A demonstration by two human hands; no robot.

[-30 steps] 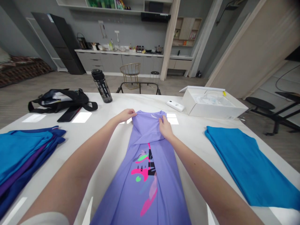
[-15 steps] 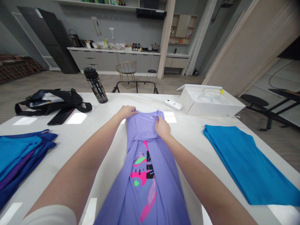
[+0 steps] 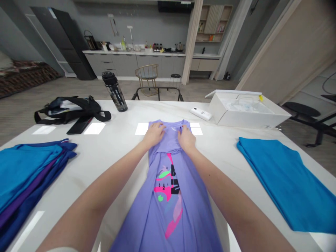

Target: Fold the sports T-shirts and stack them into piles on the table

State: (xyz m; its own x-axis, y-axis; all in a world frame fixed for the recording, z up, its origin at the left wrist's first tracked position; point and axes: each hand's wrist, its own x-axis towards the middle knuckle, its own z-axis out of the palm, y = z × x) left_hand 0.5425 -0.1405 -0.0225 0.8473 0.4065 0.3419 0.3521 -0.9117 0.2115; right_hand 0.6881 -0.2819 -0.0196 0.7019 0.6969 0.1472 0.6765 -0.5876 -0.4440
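A lavender T-shirt (image 3: 168,213) lies lengthwise before me, its sides folded inward over a pink, green and black print. Its collar end points away from me. My left hand (image 3: 154,134) rests on the cloth just left of the neckline, fingers laid over the fabric and slightly apart. On the other side of the neckline, my right hand (image 3: 187,138) has its fingers bent together on the cloth, seemingly pinching it. The fingertips of that hand are partly hidden.
Folded blue cloth (image 3: 286,178) lies at right, and a stack of folded clothes (image 3: 34,164) at left. Along the white table's (image 3: 126,168) far side are a black bag (image 3: 70,108), phone (image 3: 80,125), bottle (image 3: 115,92), white device (image 3: 201,113) and open box (image 3: 246,112).
My left hand has let go of the shirt's far left corner and moved inward onto the cloth near the neckline. My right hand stays beside the collar. The view has shifted slightly.
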